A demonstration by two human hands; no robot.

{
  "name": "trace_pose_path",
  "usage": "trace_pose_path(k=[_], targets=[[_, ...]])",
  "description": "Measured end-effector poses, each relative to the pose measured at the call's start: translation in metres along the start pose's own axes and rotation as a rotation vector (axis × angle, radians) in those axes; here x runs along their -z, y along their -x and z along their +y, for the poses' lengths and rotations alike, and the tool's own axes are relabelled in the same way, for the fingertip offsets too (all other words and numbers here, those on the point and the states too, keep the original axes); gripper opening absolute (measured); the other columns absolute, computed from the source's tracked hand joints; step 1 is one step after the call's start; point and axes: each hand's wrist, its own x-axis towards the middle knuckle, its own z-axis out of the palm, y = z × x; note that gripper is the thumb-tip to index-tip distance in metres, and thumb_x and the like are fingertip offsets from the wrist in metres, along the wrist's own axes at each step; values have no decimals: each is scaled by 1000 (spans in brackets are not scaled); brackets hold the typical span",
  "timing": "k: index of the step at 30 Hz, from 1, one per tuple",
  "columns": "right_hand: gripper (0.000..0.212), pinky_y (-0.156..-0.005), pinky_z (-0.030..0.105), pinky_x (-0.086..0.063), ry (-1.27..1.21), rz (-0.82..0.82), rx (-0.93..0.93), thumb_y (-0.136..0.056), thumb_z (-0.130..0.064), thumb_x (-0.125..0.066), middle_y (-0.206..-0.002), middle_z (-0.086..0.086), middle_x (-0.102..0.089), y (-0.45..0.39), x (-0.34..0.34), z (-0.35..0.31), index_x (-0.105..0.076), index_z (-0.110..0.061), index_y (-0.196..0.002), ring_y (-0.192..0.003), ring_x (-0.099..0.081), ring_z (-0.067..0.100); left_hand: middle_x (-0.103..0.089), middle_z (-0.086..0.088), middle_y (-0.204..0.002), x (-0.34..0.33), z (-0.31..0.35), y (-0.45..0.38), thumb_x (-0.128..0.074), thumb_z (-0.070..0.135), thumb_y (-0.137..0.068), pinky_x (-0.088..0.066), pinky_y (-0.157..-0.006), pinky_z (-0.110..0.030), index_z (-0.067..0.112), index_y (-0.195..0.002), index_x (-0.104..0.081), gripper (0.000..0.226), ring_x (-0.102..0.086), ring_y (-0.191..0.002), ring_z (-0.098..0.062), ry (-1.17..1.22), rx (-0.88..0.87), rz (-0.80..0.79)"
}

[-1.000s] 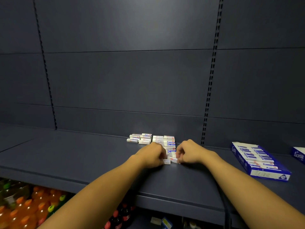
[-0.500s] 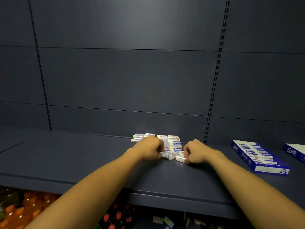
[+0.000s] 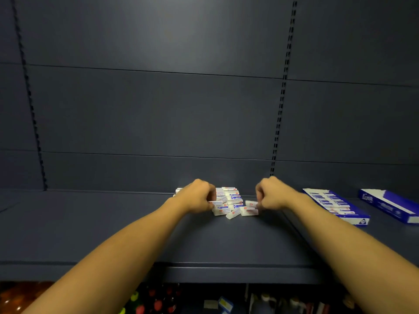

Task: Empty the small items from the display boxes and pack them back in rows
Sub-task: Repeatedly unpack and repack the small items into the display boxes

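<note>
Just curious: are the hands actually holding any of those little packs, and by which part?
Left hand pinches a pack by its end; right hand pinches another pack by its end.

I'm looking down at a dark blue-grey metal shelf that runs across the whole view, with a flat front lip and a panelled back wall of the same colour behind it. Near the back, about the middle, lies a loose pile of small white packets with blue and red print, some stacked and a few tipped at angles along the front edge. Well to the right of the pile sits an open blue display box, lying flat with packets in rows inside. Just beyond it, at the right edge, lies a second blue box, partly cut off.
</note>
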Motion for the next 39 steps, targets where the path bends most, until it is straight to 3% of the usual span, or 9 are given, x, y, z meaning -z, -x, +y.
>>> trace_pose_path(k=[3,8,14,19,24,30,35,39], targets=[[29,-67,33,-55,-52,113,7,-76,-37,-81,-69,-3,-65,10,24,1,-63,-16,-66,-72,-64,20,-65,3,-93,-3,5,-5,-71,25,-83,-56,-76,-37,23,-90,-63,11,-62,-85,-17,-1,-29,-1],[15,-75,34,-56,-69,140,-52,-76,-18,-80,-82,-6,-66,40,31,18,-66,-21,-80,-79,-63,14,-65,6,-93,-10,21,-20,-75,25,-83,-54,-80,-35,20,-102,-64,23,-60,-87,-15,55,-97,13],[34,-80,28,-51,-79,130,-139,-80,-15,-82,-94,-2,-66,76,18,48,-68,-17,-110,-87,-63,15,-67,7,-92,-23,61,-32,-88,29,-74,-54,-83,-34,20,-107,-70,38,-64,-87,-14,148,-136,-24],[28,-89,29,-52,-59,147,-183,-84,-17,-78,-106,-2,-67,104,20,76,-72,-17,-111,-96,-63,15,-65,5,-88,-28,97,-38,-86,27,-75,-56,-80,-38,23,-94,-72,24,-64,-85,-16,165,-165,-5],[18,-77,27,-50,1,161,-196,-82,-13,-74,-95,-3,-67,140,20,112,-76,-22,-97,-86,-61,13,-61,5,-95,-34,143,-44,-86,24,-74,-55,-82,-38,26,-92,-71,23,-63,-87,-17,199,-147,29],[20,-78,30,-57,9,151,-250,-79,-17,-71,-102,-3,-65,180,31,162,-74,-22,-97,-86,-62,10,-67,4,-94,-55,206,-46,-74,20,-80,-57,-82,-38,29,-82,-62,15,-65,-87,-17,189,-131,-19],[20,-81,29,-56,32,93,-243,-81,-16,-72,-103,-6,-60,206,39,198,-72,-24,-100,-92,-59,11,-60,4,-95,-73,252,-43,-68,18,-82,-51,-70,-31,23,-88,-61,11,-59,-83,-15,147,-134,-11],[18,-78,26,-51,21,91,-229,-84,-16,-73,-104,-5,-57,217,38,223,-69,-24,-98,-94,-56,12,-58,0,-106,-81,280,-42,-70,25,-87,-47,-74,-32,20,-100,-61,17,-51,-87,-15,67,-161,48]])
